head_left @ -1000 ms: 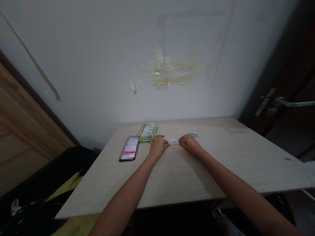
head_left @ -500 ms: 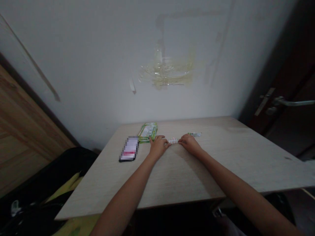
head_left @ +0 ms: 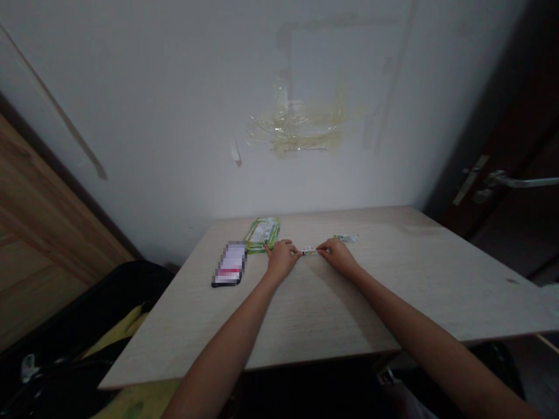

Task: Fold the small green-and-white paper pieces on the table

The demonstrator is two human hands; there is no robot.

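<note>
Strip (head_left: 310, 251), small and mostly pale with coloured print, lies between our two hands at the table (head_left: 314, 326). Our left hand (head_left: 280, 259) pinches its left end with thumb and fingertip together, the other fingers loosely spread toward the green packets (head_left: 262, 231). Our right hand (head_left: 338, 256) has the right end in a closed pinch, its remaining fingers curled. We cannot tell whether the strip touches the tabletop or sits just above it. The packets are stacked beyond and beside our left hand, and left of them we see a phone (head_left: 229, 265) with a blurred screen. A small wrapper (head_left: 346, 238) lies flat just beyond our right hand. Yellowed tape (head_left: 301, 139) clings to the wall (head_left: 183, 116) behind.
</note>
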